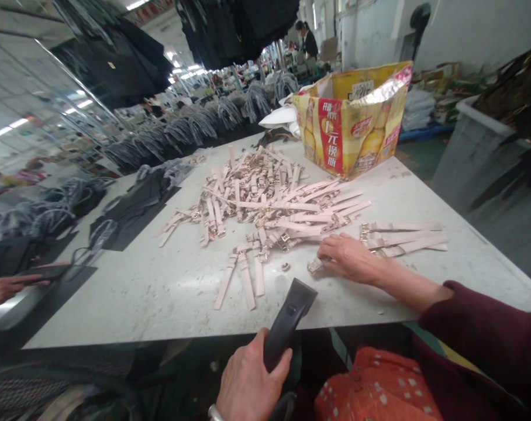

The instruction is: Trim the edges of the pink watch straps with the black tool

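Note:
My left hand [251,377] is wrapped round a dark handheld tool [287,318] with a wide flat head, held at the table's front edge. My right hand [348,257] rests low over the table with its fingers pressed together at a small metal buckle piece [314,267]. A large pile of pale pink straps with buckles [265,199] lies beyond both hands. To the right of my right hand is a small group of similar straps [406,240]. A tiny curled scrap [285,266] lies between the pile and the tool.
A yellow cardboard box [348,128] stands at the table's [160,298] back right. Dark fabric pieces [134,204] lie along the left side, where another person's hand [11,287] shows. A grey bin [476,152] stands at right. Dark garments [116,58] hang behind.

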Motion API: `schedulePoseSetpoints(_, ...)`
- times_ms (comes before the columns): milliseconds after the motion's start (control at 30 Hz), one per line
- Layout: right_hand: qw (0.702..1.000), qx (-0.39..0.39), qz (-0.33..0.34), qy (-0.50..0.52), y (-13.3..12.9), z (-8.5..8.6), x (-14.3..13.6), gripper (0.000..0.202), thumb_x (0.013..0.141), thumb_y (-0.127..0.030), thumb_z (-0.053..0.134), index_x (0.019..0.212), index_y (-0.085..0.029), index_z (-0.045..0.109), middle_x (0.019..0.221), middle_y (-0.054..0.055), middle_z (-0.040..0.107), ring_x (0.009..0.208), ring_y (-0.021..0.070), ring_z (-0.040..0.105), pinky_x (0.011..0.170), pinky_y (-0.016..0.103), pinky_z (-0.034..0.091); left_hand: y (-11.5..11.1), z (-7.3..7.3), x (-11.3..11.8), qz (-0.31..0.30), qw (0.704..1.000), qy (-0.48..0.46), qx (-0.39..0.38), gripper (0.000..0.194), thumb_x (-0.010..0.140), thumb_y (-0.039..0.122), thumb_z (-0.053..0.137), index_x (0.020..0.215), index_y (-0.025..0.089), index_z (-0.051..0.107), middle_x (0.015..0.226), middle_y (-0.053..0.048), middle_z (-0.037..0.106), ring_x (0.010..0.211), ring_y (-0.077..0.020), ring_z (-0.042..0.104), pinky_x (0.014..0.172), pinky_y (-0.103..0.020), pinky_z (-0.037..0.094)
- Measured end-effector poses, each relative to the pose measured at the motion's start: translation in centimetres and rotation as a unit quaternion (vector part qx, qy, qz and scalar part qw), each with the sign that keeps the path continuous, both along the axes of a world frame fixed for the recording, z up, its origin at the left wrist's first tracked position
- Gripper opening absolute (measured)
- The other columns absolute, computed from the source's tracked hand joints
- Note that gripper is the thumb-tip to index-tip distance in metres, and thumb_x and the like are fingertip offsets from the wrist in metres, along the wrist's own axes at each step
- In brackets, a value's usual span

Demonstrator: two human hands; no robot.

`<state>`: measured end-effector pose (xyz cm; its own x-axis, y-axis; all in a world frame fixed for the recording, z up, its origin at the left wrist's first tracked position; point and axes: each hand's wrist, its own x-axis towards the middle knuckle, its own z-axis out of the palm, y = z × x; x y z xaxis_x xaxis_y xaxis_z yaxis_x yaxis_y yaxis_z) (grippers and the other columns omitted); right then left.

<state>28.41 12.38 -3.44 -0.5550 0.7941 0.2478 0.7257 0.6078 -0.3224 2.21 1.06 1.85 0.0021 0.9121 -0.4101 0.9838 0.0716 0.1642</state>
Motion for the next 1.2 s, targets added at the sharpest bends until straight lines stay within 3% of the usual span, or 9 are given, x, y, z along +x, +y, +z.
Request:
schedulePoseSetpoints(100, 1.0, -0.019, 0.009, 0.009, -2.6, 0.9, -0.7, 0.006, 0.08, -0.017, 0.055, 0.083, -0.018, 0.059, 0.085, 0.005, 0.058, 0.083, 0.0188, 0.05, 0.072, 0.03, 0.031, -0.1, 0.4, 0.1, -0.005, 1.0, -0.012, 0.003, 0.026, 0.081, 0.042, 0.047, 0.091, 0.021, 0.059, 0.076, -0.005, 0.069, 0.074, -0.0184, 0.067, 0.066, -0.024, 0.042)
schedulePoseSetpoints(200, 0.997, -0.056, 0.023, 0.042, -4.2, 0.3, -1.1, 0.005, 0.081, -0.019, 0.055, 0.082, -0.018, 0.06, 0.084, 0.005, 0.058, 0.083, 0.0182, 0.051, 0.073, 0.03, 0.033, -0.2, 0.5, 0.1, -0.011, 1.0, -0.003, -0.005, 0.026, 0.08, 0.042, 0.047, 0.091, 0.021, 0.059, 0.076, -0.004, 0.069, 0.076, -0.0184, 0.066, 0.066, -0.024, 0.042)
schedulePoseSetpoints(400, 0.989, -0.099, 0.006, 0.105, -4.6, -1.6, -0.9, 0.012, 0.085, -0.025, 0.053, 0.083, -0.017, 0.062, 0.081, 0.006, 0.057, 0.082, 0.0178, 0.053, 0.072, 0.028, 0.04, -0.5, 0.4, 0.2, -0.024, 0.999, 0.016, -0.019, 0.027, 0.08, 0.041, 0.048, 0.096, 0.022, 0.06, 0.08, -0.005, 0.07, 0.077, -0.0196, 0.066, 0.066, -0.025, 0.042)
schedulePoseSetpoints(633, 0.988, -0.089, -0.016, 0.127, -6.0, -1.0, 0.4, 0.012, 0.082, -0.021, 0.054, 0.075, -0.018, 0.063, 0.076, 0.005, 0.056, 0.078, 0.0176, 0.053, 0.069, 0.029, 0.041, -0.4, 0.6, 0.5, -0.025, 0.999, 0.018, -0.024, 0.029, 0.08, 0.041, 0.047, 0.096, 0.022, 0.061, 0.079, -0.005, 0.07, 0.076, -0.0196, 0.066, 0.064, -0.025, 0.041)
schedulePoseSetpoints(867, 0.923, -0.123, -0.136, 0.339, -4.9, 0.1, -1.2, 0.01, 0.077, -0.027, 0.06, 0.082, -0.018, 0.06, 0.076, 0.002, 0.058, 0.067, 0.0136, 0.052, 0.063, 0.026, 0.043, -0.4, 0.8, 0.4, -0.024, 0.999, 0.009, -0.023, 0.027, 0.08, 0.04, 0.047, 0.094, 0.022, 0.06, 0.077, -0.004, 0.069, 0.074, -0.0184, 0.065, 0.064, -0.024, 0.041)
schedulePoseSetpoints(933, 0.925, -0.15, -0.128, 0.324, -4.8, -0.2, -1.8, 0.01, 0.076, -0.026, 0.059, 0.081, -0.018, 0.058, 0.076, 0.001, 0.058, 0.067, 0.0132, 0.052, 0.063, 0.025, 0.043, -0.5, 1.1, 0.2, -0.017, 1.0, 0.003, -0.023, 0.025, 0.08, 0.04, 0.048, 0.092, 0.023, 0.06, 0.075, -0.003, 0.069, 0.073, -0.018, 0.065, 0.063, -0.023, 0.04)
schedulePoseSetpoints(1067, 0.972, -0.139, -0.1, 0.161, -5.6, -1.1, -1.8, 0.005, 0.074, -0.018, 0.056, 0.079, -0.018, 0.057, 0.076, 0.002, 0.056, 0.068, 0.0145, 0.052, 0.062, 0.026, 0.038, -0.7, 1.5, -0.1, -0.006, 0.999, 0.002, -0.032, 0.022, 0.08, 0.039, 0.047, 0.088, 0.022, 0.059, 0.074, -0.002, 0.068, 0.072, -0.0174, 0.065, 0.062, -0.022, 0.04)
schedulePoseSetpoints(1200, 0.978, -0.143, -0.1, 0.113, -6.5, -1.5, -0.8, 0.004, 0.075, -0.019, 0.056, 0.077, -0.019, 0.059, 0.077, 0.003, 0.058, 0.071, 0.0156, 0.054, 0.063, 0.026, 0.038, -0.6, 1.3, 0.0, -0.01, 0.999, 0.014, -0.038, 0.023, 0.08, 0.04, 0.048, 0.089, 0.022, 0.059, 0.076, -0.003, 0.069, 0.074, -0.0183, 0.065, 0.063, -0.023, 0.04)
